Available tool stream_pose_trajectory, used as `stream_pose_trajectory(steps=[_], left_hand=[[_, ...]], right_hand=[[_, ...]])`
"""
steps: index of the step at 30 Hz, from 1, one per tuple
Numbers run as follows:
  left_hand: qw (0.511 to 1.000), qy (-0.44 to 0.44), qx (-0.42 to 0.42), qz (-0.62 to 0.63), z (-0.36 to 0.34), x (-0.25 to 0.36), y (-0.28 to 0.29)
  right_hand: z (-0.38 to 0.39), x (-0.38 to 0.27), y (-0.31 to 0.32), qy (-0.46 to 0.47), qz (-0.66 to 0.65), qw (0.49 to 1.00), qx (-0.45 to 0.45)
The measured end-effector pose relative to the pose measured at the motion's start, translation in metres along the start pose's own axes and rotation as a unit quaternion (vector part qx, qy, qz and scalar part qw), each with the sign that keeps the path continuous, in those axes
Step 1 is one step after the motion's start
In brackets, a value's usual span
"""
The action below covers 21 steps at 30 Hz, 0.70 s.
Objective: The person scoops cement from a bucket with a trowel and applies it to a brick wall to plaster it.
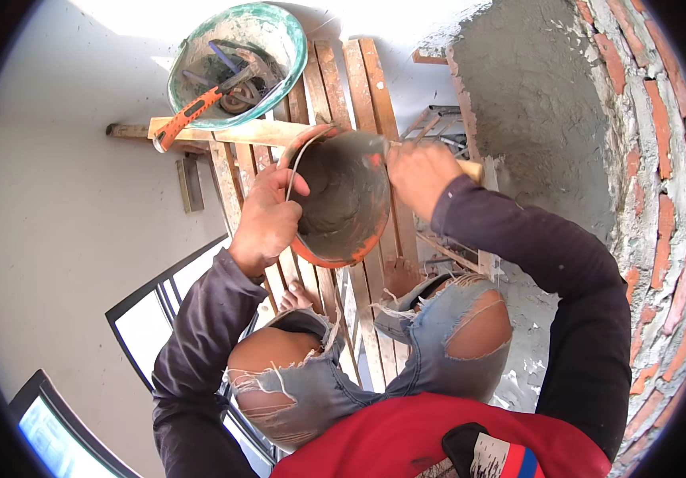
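Observation:
An orange bucket (328, 261) with wet grey mortar (335, 195) coating its inside tilts over the wooden slats in front of me. My left hand (267, 215) is closed on the bucket's left rim, with the thin wire handle (295, 159) by its fingers. At the right rim, my right hand (421, 177) is wrapped round a wooden-handled trowel (472, 170). The butt of its handle sticks out to the right of my fist. Its blade, at the bucket's upper right, is blurred and mostly hidden.
Under the bucket runs a slatted wooden platform (367, 88), my bare feet on it. Beyond stands a green tub (279, 32) of tools, an orange-handled hammer (187, 115) across its rim. At right is a brick wall (665, 231) partly covered in grey plaster (534, 103); windows (148, 334) lie left.

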State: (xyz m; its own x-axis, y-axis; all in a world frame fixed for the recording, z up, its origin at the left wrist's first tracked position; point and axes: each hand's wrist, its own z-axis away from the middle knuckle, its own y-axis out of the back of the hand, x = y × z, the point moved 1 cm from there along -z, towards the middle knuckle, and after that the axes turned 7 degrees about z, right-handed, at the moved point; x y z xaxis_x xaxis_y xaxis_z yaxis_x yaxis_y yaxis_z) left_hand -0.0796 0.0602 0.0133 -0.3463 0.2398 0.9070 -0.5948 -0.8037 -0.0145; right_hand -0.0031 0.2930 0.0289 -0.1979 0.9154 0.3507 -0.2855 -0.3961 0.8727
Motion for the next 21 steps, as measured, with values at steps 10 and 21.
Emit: stream_pose_trajectory(steps=[10, 21], left_hand=[[0.993, 0.047, 0.105, -0.036, 0.087, 0.085, -0.034], [0.989, 0.072, 0.107, 0.077, 0.191, 0.232, -0.029]], right_hand=[[0.049, 0.025, 0.069, 0.039, -0.213, 0.966, -0.141], [0.155, 0.032, 0.149, 0.133, -0.384, 0.880, -0.246]])
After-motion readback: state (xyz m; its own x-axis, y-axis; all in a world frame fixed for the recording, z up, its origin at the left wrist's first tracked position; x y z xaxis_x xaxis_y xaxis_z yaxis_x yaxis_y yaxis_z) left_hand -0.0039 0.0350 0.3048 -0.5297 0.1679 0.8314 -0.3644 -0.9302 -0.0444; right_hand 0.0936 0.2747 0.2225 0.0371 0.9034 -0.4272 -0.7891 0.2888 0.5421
